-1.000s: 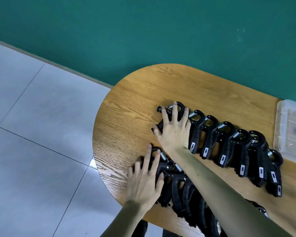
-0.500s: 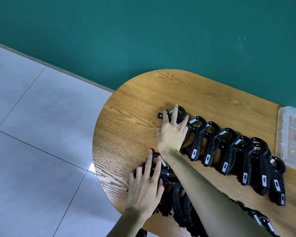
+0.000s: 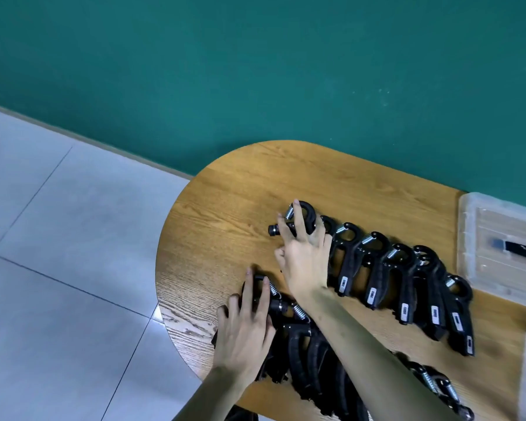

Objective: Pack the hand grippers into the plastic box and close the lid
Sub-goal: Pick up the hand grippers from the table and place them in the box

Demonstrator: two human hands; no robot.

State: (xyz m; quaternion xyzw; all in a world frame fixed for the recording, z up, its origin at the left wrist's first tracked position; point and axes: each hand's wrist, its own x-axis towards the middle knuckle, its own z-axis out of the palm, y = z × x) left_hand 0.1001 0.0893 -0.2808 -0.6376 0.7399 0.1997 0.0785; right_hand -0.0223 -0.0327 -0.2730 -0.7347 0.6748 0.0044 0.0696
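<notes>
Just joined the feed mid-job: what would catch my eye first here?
Two rows of black hand grippers fan across the round wooden table. The right hand lies on the far row's left end, the left hand on the near row's. A clear plastic box sits at the right edge.

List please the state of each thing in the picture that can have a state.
left hand: open, fingers flat on the near row of hand grippers.
right hand: fingers curling round the end gripper of the far row.
plastic box: lying on the table, one black item visible inside; whether the lid is on cannot be told.
</notes>
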